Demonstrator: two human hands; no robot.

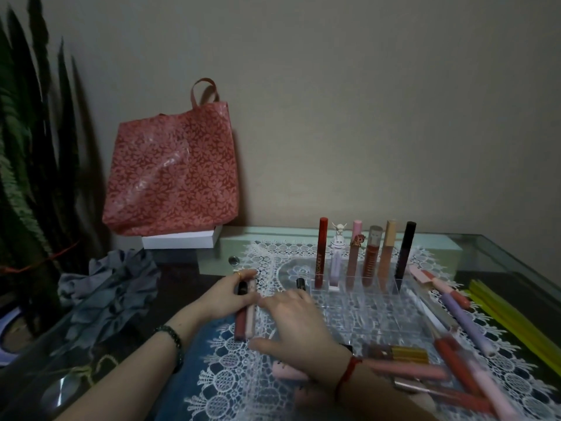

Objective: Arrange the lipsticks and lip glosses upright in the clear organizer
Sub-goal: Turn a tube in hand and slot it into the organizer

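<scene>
The clear organizer (367, 302) stands on a white lace mat (273, 262). Several tubes stand upright in its back row, from a red one (321, 253) to a dark one (405, 253). Left of the organizer, my left hand (224, 296) grips the cap ends of two lying lip glosses (245, 322), one reddish-brown and one pale pink. My right hand (299, 325) hovers flat beside them with fingers spread, fingertips near the pink tube. A black-capped tube (300, 282) lies just beyond its fingers. Loose tubes lie to the right: a lilac one (469, 325), a red one (455, 370), a gold-capped one (408, 354).
A red floral bag (173, 177) leans on the wall above a white box (182, 240). Dark plant leaves (33, 153) fill the left side. Grey crumpled cloth (112, 294) lies on the glass table. Yellow sticks (516, 325) lie at the right edge.
</scene>
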